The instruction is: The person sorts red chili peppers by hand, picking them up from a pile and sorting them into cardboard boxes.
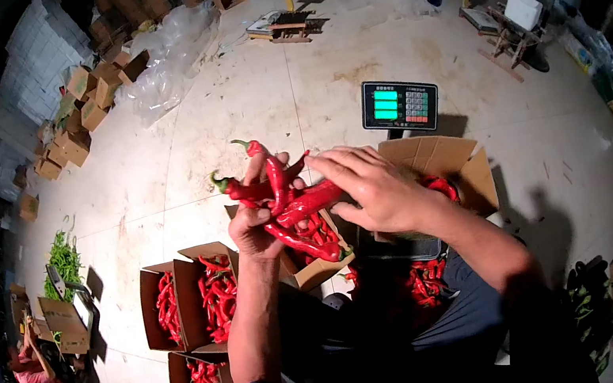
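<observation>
Several red peppers (278,188) with green stems lie in my left hand (252,228), its fingers and thumb wrapped round them. My right hand (370,185) is at the right end of the bunch, fingers stretched out and close together over a pepper; whether it grips one is hidden. Under the hands stands an open cardboard box (315,272) of red peppers. Another open box (473,177) is under and beyond my right hand, behind it a scale display (400,106) with lit green screens. More red peppers (427,283) lie near my lap.
Open boxes of red peppers (219,297) stand on the floor at left. Further left, a person in a pink top (44,381) is beside green peppers (62,266). Empty cartons (88,106) and plastic sheeting (166,65) lie at the back left. Dark produce (591,307) is at right.
</observation>
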{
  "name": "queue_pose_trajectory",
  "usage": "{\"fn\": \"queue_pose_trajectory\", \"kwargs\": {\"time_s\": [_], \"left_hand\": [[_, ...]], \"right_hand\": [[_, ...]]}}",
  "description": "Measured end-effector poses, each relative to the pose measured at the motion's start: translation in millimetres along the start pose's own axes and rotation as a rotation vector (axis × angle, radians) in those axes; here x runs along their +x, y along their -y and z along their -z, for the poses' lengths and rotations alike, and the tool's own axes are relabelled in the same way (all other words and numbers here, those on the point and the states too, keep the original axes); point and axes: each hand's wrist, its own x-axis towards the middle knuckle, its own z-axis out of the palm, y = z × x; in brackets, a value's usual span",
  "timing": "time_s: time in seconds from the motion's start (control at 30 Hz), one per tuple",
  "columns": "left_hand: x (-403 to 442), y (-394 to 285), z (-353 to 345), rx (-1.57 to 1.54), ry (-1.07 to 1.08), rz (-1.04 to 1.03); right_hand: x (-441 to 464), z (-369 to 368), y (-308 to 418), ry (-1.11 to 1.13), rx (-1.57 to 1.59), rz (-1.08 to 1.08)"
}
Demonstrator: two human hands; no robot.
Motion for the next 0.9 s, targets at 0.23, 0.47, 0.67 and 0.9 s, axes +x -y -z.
{"fn": "queue_pose_trajectory", "kwargs": {"time_s": [0.23,0.47,0.67,0.9], "left_hand": [[7,24,-13,0.075,-0.158,0.009],[11,40,-20,0.363,-0.384,0.178],[14,52,-12,0.444,-0.514,0.248],[11,38,2,0.429,-0.557,0.124]], "right_hand": [[-3,-3,-6,0.153,0.192,-0.124],[2,-25,-47,-0.057,0.779,-0.529],[12,-33,-50,0.037,1.219,-0.775],[23,-47,-61,-0.223,1.251,-0.607]]}}
